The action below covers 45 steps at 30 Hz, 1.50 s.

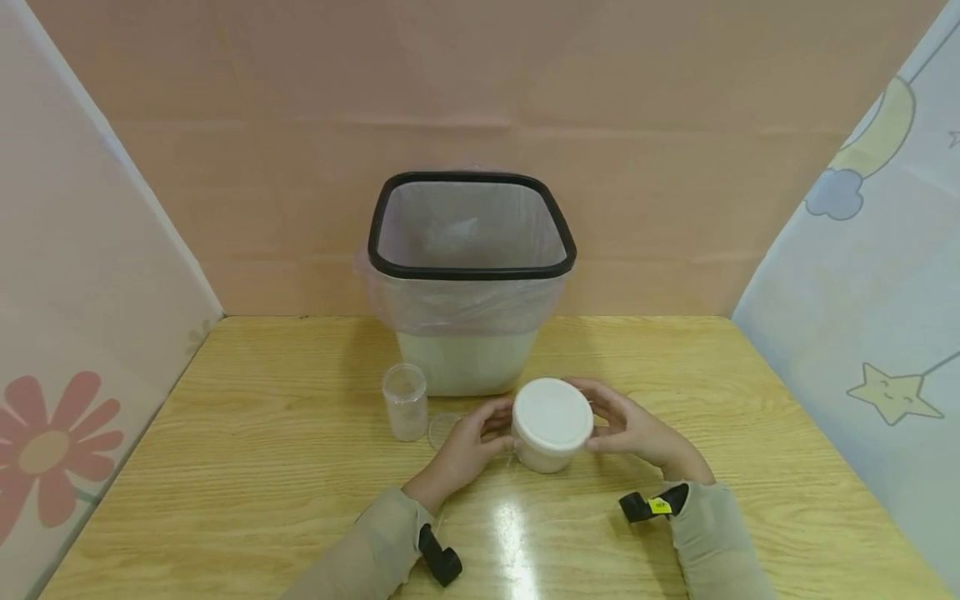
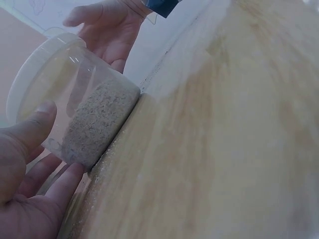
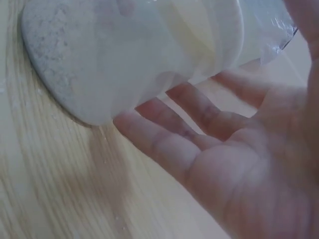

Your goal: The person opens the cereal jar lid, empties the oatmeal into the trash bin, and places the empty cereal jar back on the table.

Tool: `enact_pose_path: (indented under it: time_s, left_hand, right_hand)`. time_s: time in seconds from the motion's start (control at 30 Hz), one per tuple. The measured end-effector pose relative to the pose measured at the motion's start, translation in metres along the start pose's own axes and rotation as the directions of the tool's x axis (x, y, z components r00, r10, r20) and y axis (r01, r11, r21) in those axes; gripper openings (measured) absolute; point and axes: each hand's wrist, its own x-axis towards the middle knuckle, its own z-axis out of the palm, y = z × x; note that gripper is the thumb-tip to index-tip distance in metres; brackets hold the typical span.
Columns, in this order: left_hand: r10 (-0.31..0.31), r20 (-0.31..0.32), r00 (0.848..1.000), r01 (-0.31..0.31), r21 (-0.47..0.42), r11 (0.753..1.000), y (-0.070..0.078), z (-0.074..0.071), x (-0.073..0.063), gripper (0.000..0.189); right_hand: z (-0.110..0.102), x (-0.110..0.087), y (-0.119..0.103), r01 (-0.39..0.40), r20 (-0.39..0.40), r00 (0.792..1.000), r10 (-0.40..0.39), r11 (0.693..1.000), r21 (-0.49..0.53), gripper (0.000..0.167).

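A clear plastic tub point(image 2: 94, 94) with a white lid point(image 1: 553, 414) stands upright on the wooden table between both hands. In its lower part lies a beige-grey, grainy material point(image 2: 99, 119). My left hand point(image 1: 468, 450) holds the tub's left side, its thumb against the wall and the fingers low near the base. On the other side, my right hand point(image 1: 637, 429) has its fingers loosely bent along the wall. The right wrist view shows those fingertips point(image 3: 129, 122) at the tub, with the palm away from it.
Behind the tub stands a bin point(image 1: 472, 362) with a black rim and a translucent liner bag. A clear plastic cup point(image 1: 407, 408) is left of the hands, with a thin clear disc point(image 1: 444, 431) beside it. Printed side panels and a back sheet border the table.
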Motion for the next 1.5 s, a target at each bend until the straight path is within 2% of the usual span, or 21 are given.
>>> enact_pose_path:
  time_s: [0.13,0.33,0.47,0.67,0.8,1.03,1.13,1.23,1.4,1.5]
  left_hand:
    - [0.002,0.002,1.000,-0.002,0.002,1.000,-0.0007,0.0004,0.0004,0.057]
    - [0.001,0.000,1.000,-0.001,-0.006,1.000,-0.0006,0.0010,0.0003,0.057]
    - [0.000,0.000,1.000,0.000,-0.006,1.000,-0.0007,0.0014,0.0004,0.056]
    - [0.002,0.002,1.000,-0.002,-0.007,1.000,-0.0012,0.0017,0.0006,0.056]
    - [0.001,0.003,1.000,-0.001,-0.002,1.000,-0.0028,0.0019,0.0009,0.055]
    - [0.005,0.010,1.000,-0.005,-0.015,1.000,-0.0048,0.0023,0.0013,0.055]
    - [0.013,0.012,1.000,-0.012,-0.019,1.000,-0.0043,0.0021,0.0011,0.055]
    - [0.011,0.014,1.000,-0.010,-0.016,1.000,-0.0043,0.0018,0.0009,0.055]
    - [0.006,0.017,1.000,-0.006,-0.014,1.000,-0.0035,0.0010,-0.0002,0.056]
    - [0.009,0.019,1.000,-0.008,-0.011,1.000,-0.0036,0.0006,-0.0003,0.056]
  right_hand:
    - [0.0030,0.0004,-0.0040,-0.053,-0.049,0.997,0.053,0.999,-0.003,0.094]
    - [0.0062,0.0017,-0.0068,-0.093,-0.102,0.991,0.088,0.995,-0.044,0.090]
    - [0.0048,0.0008,-0.0048,-0.077,-0.085,0.994,0.072,0.996,-0.046,0.085]
    - [0.0027,0.0005,-0.0044,-0.017,-0.011,1.000,0.017,0.999,-0.052,0.077]
    - [0.0032,0.0007,-0.0051,-0.013,0.013,1.000,0.014,0.999,-0.049,0.077]
    - [0.0044,0.0014,-0.0046,-0.034,-0.031,0.999,0.033,0.998,-0.047,0.095]
    - [0.0054,0.0010,-0.0042,-0.057,-0.069,0.996,0.052,0.996,-0.073,0.089]
    - [0.0057,0.0007,-0.0043,-0.065,-0.073,0.996,0.059,0.994,-0.082,0.079]
    - [0.0035,0.0003,-0.0046,-0.037,-0.010,0.999,0.037,0.998,-0.048,0.075]
    - [0.0017,0.0007,-0.0039,-0.013,0.030,0.999,0.013,1.000,-0.028,0.077]
